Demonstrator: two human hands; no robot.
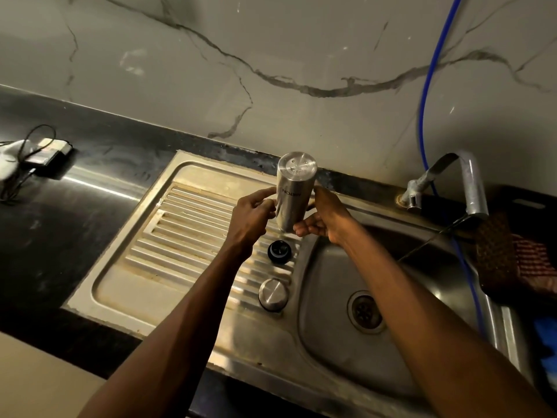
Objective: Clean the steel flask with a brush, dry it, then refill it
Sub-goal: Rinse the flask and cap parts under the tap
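Observation:
The steel flask (294, 191) is upside down, base up, above the ribbed drainboard (180, 233) of the steel sink. My left hand (254, 211) grips its left side and my right hand (321, 217) grips its lower right side near the mouth. Just under the flask, a black inner stopper (279, 251) lies on the drainboard. The flask's steel cap (273, 294) stands nearer to me on the same ribs. No brush is in view.
The sink basin (331, 297) with its drain (365, 312) lies to the right. A steel tap (470, 182) and a blue hose (426, 95) are at the back right, with cloths (512, 257) beside them. A small device with cables (45, 155) sits on the black counter at left.

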